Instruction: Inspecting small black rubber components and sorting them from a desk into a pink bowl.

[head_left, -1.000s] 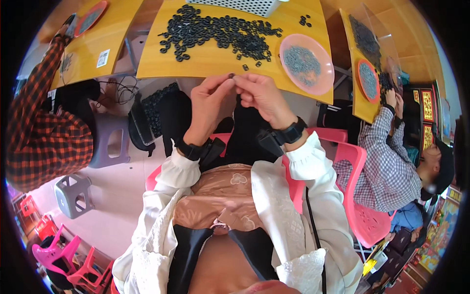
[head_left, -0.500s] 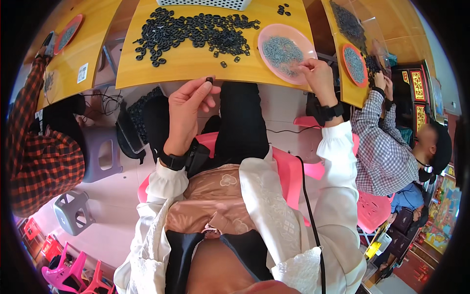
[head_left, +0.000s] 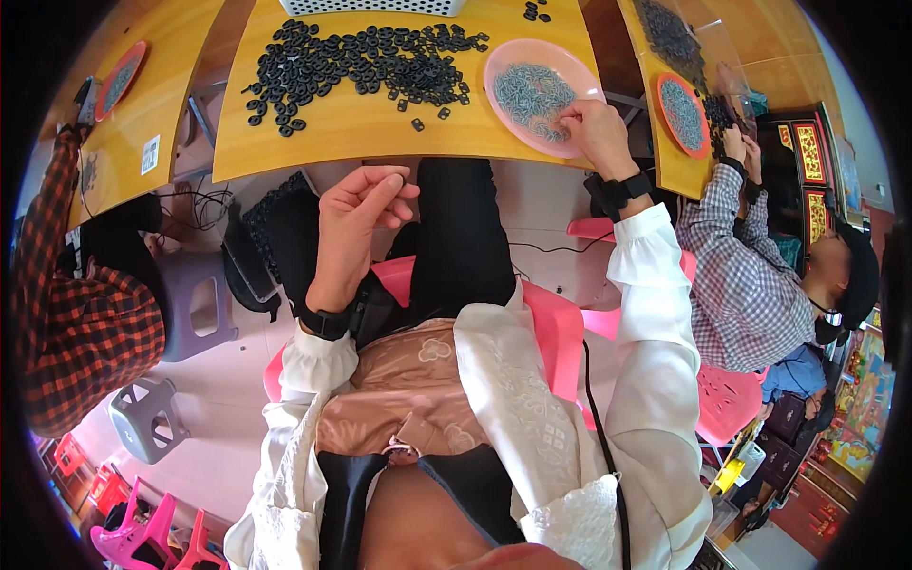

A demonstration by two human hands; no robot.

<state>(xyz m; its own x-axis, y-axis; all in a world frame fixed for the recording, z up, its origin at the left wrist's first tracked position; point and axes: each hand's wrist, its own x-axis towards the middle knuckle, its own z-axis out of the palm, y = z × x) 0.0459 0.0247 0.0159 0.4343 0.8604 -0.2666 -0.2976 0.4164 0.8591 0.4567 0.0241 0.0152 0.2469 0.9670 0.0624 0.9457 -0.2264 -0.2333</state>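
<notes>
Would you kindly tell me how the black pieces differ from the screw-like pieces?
The black pieces lie directly on the yellow table, whereas the screw-like pieces lie in the pink plate. The black pieces look broad and flat; the screw-like pieces are slender and silvery grey. Both are small and numerous.

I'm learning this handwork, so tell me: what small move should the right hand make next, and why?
Probably pinch one piece from the silvery heap in the pink plate: the right hand is down at that heap, while the left hand seems to pinch a small dark piece, apart from the plate.
</notes>
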